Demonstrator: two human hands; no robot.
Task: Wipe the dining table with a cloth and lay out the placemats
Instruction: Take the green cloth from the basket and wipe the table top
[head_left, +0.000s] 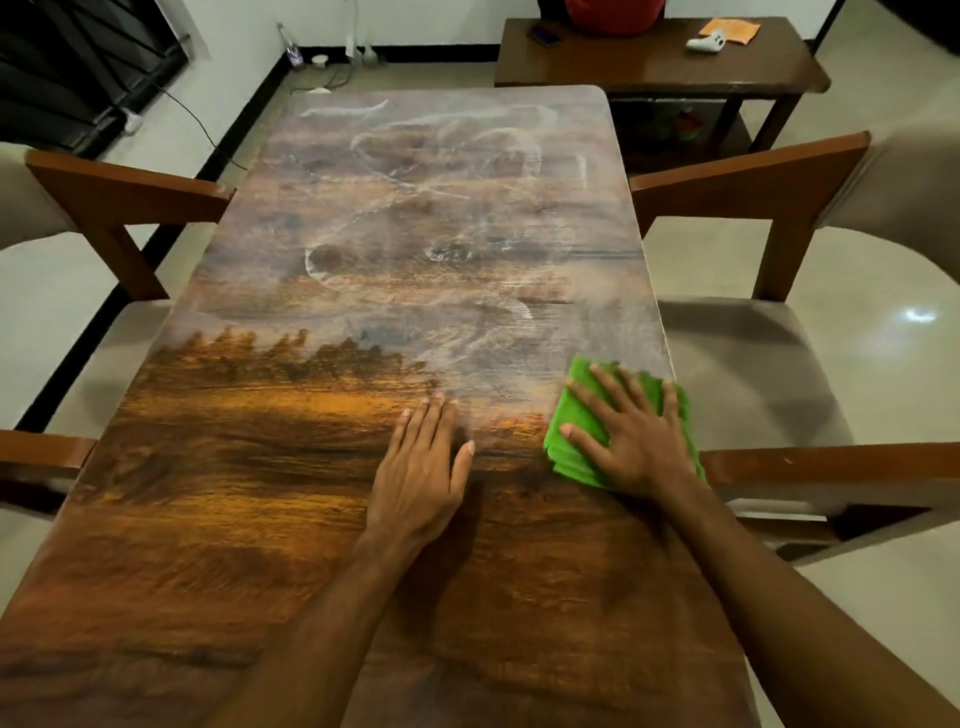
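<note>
Nearest: two bare forearms reaching in from the lower edge over the dining table, a long wood-grain top with rounded far corners. Left hand: flat on the bare wood near mid-width, fingers straight and close together, thumb out to the side, holding nothing, apparently bracing. Right hand: palm down, fingers spread wide, pressing on a folded green cloth, gripping no edge of it. Cloth: bright green, folded into several layers, lying flat by the right-hand table edge, about level with the left hand. Table surface: near half dark, glossy and clear; far half covered in pale, cloudy swirls and streaks, with a ragged boundary just beyond the hands. Step judged: wiping, roughly half complete. Next move judged: push cloth forward and across into the hazy zone, with even pressure and overlapping passes out to the far corners. Placemats: none in view. Wooden chairs along both sides.
</note>
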